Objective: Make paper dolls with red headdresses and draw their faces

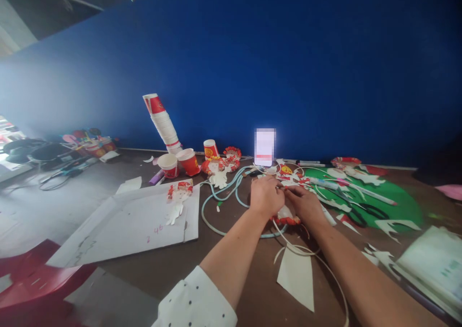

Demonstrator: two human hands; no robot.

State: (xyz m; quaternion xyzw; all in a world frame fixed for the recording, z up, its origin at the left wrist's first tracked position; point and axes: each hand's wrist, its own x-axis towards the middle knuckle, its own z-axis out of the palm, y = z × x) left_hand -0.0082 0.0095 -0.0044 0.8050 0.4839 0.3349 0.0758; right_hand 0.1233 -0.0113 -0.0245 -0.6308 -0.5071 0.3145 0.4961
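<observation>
My left hand and my right hand meet over a small red-and-white paper-cup figure on the brown table. Both hands are curled, fingers pinched together on the figure's upper part, which they mostly hide. A thin white strip curls from under the hands toward me. A pale blue cable loops just left of my left hand. A cream paper triangle lies between my forearms.
A white board carrying another cup figure lies at left. Behind it are a leaning stack of paper cups, loose red cups, a lit phone. A green sheet with scissors and pens lies at right.
</observation>
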